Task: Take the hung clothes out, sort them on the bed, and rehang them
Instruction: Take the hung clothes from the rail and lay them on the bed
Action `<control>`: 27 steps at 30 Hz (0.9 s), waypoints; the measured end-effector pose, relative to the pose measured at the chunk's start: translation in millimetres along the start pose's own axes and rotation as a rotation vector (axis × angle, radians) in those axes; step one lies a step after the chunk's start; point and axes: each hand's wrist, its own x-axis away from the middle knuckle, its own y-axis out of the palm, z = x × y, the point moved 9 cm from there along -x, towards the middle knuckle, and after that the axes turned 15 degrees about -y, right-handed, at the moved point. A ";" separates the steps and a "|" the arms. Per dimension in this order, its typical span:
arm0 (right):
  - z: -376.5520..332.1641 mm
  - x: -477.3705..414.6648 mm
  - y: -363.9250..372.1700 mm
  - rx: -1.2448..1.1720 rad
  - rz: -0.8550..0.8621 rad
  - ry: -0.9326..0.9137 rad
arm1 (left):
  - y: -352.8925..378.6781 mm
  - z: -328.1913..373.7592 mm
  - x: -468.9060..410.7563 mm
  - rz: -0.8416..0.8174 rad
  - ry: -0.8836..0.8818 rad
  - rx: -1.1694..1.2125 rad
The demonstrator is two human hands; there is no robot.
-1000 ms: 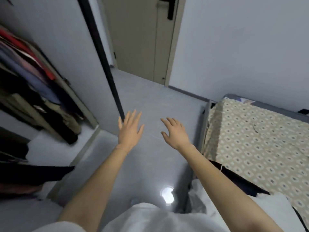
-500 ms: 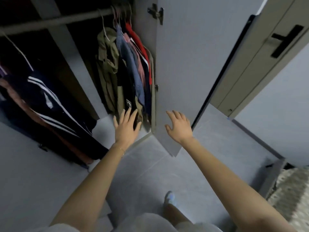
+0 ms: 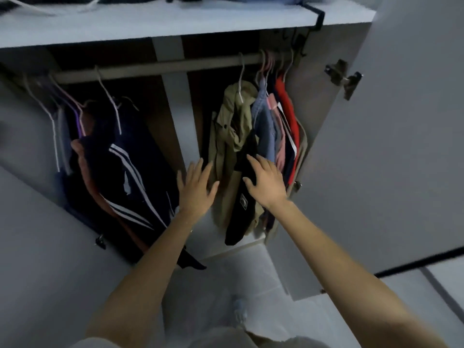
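Note:
An open wardrobe fills the view, with a rail [image 3: 160, 67] across its top. On the right hang an olive coat [image 3: 231, 136], a black garment [image 3: 241, 204], a blue shirt [image 3: 263, 121], a pink piece [image 3: 280, 151] and a red one [image 3: 288, 114]. At the left hangs a navy jacket with white stripes [image 3: 125, 167]. My left hand [image 3: 197, 189] reaches forward with spread fingers, just left of the olive coat. My right hand [image 3: 266, 183] is spread in front of the black garment, seemingly touching it. Both hands hold nothing.
The right wardrobe door [image 3: 391, 136] stands open beside my right arm, hinge [image 3: 345, 76] showing. A shelf [image 3: 175, 23] with items on top runs above the rail. A grey divider [image 3: 178, 106] splits the two hanging sections. The left door [image 3: 37, 237] is at lower left.
My view has swung from the floor and bed round to the wardrobe and up. Both hands have moved closer to the right group of hung clothes, staying spread.

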 end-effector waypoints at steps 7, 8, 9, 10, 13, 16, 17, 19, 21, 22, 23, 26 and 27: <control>-49.6 -98.8 23.3 -0.035 -0.043 -0.195 | -63.7 -56.0 -50.0 0.234 -0.139 -0.001; -57.8 -109.9 25.1 -0.040 -0.044 -0.220 | -74.5 -65.9 -55.4 0.270 -0.158 -0.008; -65.8 -120.6 27.4 -0.046 -0.048 -0.242 | -85.0 -75.6 -60.6 0.304 -0.178 -0.015; -73.1 -130.9 29.3 -0.056 -0.051 -0.259 | -94.6 -84.8 -65.8 0.332 -0.198 -0.020; -91.8 -159.0 30.0 -0.095 -0.041 -0.295 | -118.3 -107.7 -82.3 0.393 -0.249 -0.019; -106.3 -182.1 31.5 -0.126 -0.037 -0.323 | -135.4 -127.4 -98.4 0.384 -0.332 0.028; -109.7 -188.4 32.4 -0.136 -0.039 -0.323 | -136.6 -134.0 -103.4 0.347 -0.363 0.071; -117.0 -199.4 35.0 -0.156 -0.046 -0.317 | -131.6 -146.1 -112.2 0.236 -0.426 0.185; -123.5 -207.8 38.8 -0.157 -0.061 -0.316 | -122.6 -157.4 -120.5 0.114 -0.489 0.282; -125.8 -210.8 40.8 -0.153 -0.069 -0.318 | -118.9 -162.6 -124.1 0.080 -0.516 0.317; -127.5 -213.0 42.5 -0.148 -0.076 -0.321 | -116.2 -166.5 -127.1 0.061 -0.534 0.342; -127.6 -217.5 43.7 -0.148 -0.082 -0.321 | -112.5 -171.6 -139.1 0.041 -0.546 0.403; -126.7 -218.5 42.8 -0.150 -0.080 -0.320 | -112.8 -169.6 -143.4 0.045 -0.527 0.422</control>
